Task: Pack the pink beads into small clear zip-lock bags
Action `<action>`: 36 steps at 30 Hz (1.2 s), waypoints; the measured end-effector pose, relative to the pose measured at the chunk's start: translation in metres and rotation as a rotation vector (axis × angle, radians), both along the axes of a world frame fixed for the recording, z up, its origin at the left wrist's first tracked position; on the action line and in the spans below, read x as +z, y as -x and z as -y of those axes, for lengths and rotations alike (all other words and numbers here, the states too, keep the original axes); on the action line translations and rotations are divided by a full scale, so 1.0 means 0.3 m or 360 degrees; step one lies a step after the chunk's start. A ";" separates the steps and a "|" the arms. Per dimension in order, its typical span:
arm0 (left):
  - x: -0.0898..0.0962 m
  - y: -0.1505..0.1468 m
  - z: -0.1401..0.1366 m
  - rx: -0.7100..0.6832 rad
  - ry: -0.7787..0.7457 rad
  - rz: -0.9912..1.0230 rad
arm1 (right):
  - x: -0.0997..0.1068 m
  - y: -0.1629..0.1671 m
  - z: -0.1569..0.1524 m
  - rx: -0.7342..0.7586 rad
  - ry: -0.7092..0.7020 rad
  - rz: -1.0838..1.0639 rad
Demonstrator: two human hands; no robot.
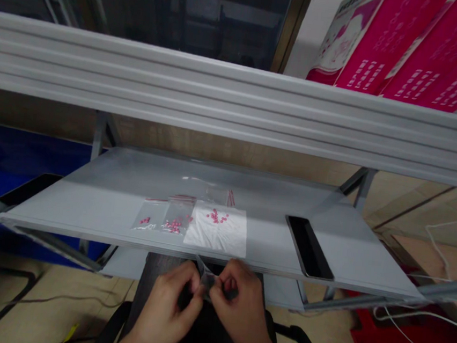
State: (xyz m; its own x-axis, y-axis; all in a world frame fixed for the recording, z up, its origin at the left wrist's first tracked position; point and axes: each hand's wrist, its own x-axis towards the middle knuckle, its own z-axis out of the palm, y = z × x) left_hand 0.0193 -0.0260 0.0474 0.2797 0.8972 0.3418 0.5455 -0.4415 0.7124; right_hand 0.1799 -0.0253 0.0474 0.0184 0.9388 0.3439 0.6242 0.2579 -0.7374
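Note:
My left hand (172,302) and my right hand (242,306) are closed in pinches, close together in front of the shelf edge. Between their fingertips is a small clear plastic bag (205,275), partly hidden by the fingers. Just beyond them lies a white tissue (216,239) with several small pink beads (216,216) on it. To its left are a clear zip bag (177,209) holding several pink beads and another zip bag (155,211) with fewer. Behind the tissue lie more clear bags (215,194) with red-striped tops.
A dark phone (310,248) lies right of the tissue on the grey shelf (274,197). A metal rail (235,102) crosses above, with pink boxes (386,46) over it at the right. A black chair armrest (297,340) and white cables (425,314) are lower right.

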 end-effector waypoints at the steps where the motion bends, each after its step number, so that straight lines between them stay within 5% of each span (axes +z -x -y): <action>1: 0.002 0.003 0.000 -0.0014 -0.0097 0.0039 | 0.006 -0.001 -0.001 0.0055 0.0054 -0.0070; 6: -0.018 0.006 -0.015 -0.0228 -0.0355 -0.0121 | 0.021 0.003 -0.013 0.0149 0.0202 -0.0372; 10: -0.050 -0.007 -0.039 -0.0104 -0.0462 -0.0027 | 0.010 0.000 -0.022 0.0069 0.0220 -0.0334; 16: -0.044 -0.012 -0.054 -0.0020 -0.0249 0.0166 | -0.003 -0.027 -0.039 0.0091 0.0199 -0.0226; 22: -0.067 -0.020 -0.074 0.0185 -0.0069 0.0375 | -0.058 -0.089 -0.209 -0.0049 -0.0060 0.0041; 28: -0.109 -0.044 -0.104 0.0238 -0.0042 0.0465 | -0.083 -0.098 -0.410 0.0014 -0.0081 0.0293; 36: -0.111 -0.048 -0.114 0.0234 0.0001 0.0502 | -0.091 -0.093 -0.482 0.0054 -0.0010 0.0399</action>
State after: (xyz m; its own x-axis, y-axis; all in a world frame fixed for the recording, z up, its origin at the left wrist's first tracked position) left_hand 0.0338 0.0082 0.0141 0.0279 0.9204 0.3901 0.3560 -0.3738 0.8565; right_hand 0.2080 0.1193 0.0201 -0.0995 0.9353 0.3395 0.7783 0.2858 -0.5591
